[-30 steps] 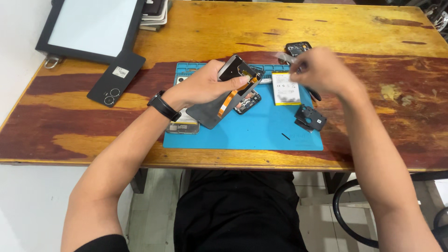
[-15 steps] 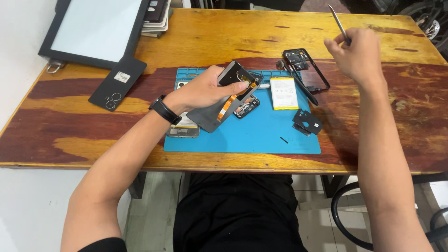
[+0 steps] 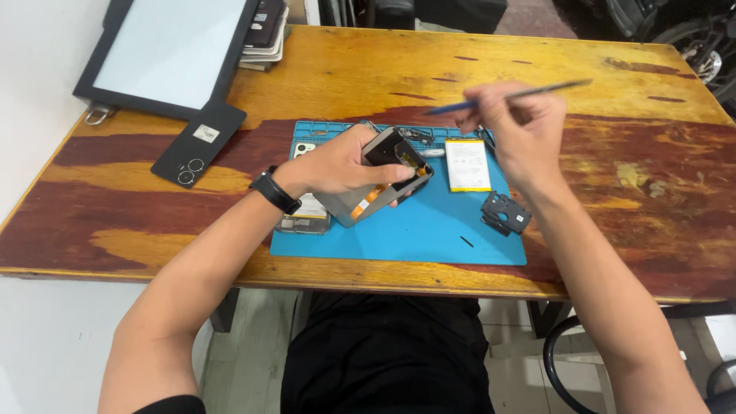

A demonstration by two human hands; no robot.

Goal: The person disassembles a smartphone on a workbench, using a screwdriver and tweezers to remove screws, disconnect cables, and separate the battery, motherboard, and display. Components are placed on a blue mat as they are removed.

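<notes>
Presently: left hand (image 3: 337, 162) gripping opened phone (image 3: 377, 184), tilting it above blue mat (image 3: 429, 230) for access; right hand (image 3: 515, 130) pinching thin tool (image 3: 506, 96).

Your wooden table (image 3: 353, 73) fills the frame. On it lie a blue mat (image 3: 429, 230) at the centre, a black phone cover (image 3: 199, 143) left of it, and a white-faced panel (image 3: 172, 50) and stacked devices (image 3: 267, 34) at upper left.

Pale framed screen (image 3: 170, 47) top left; white label (image 3: 205, 133) on black phone back.
</notes>
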